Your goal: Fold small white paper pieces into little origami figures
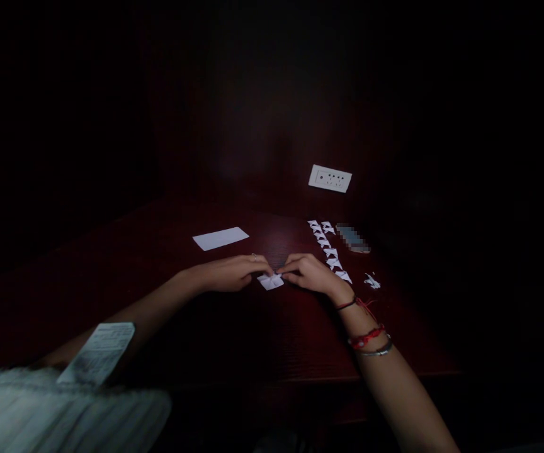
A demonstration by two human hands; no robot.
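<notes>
A small creased square of white paper [271, 282] lies on the dark red table between my hands. My left hand [238, 272], with a ring on one finger, presses its fingertips on the paper's upper left edge. From the other side, my right hand [307, 273] has its fingers bent together at the upper right edge of the same piece. Bracelets circle the right wrist. Past that hand, several small folded white papers [331, 255] run in a slanting row, with one more beside the row's far end.
A flat white paper strip [221, 238] lies behind my left hand. To the right are a blurred-out phone-like object [352, 238] and a little heap of paper scraps [373, 281]. A socket panel [330, 178] is on the back wall. The surroundings are very dark.
</notes>
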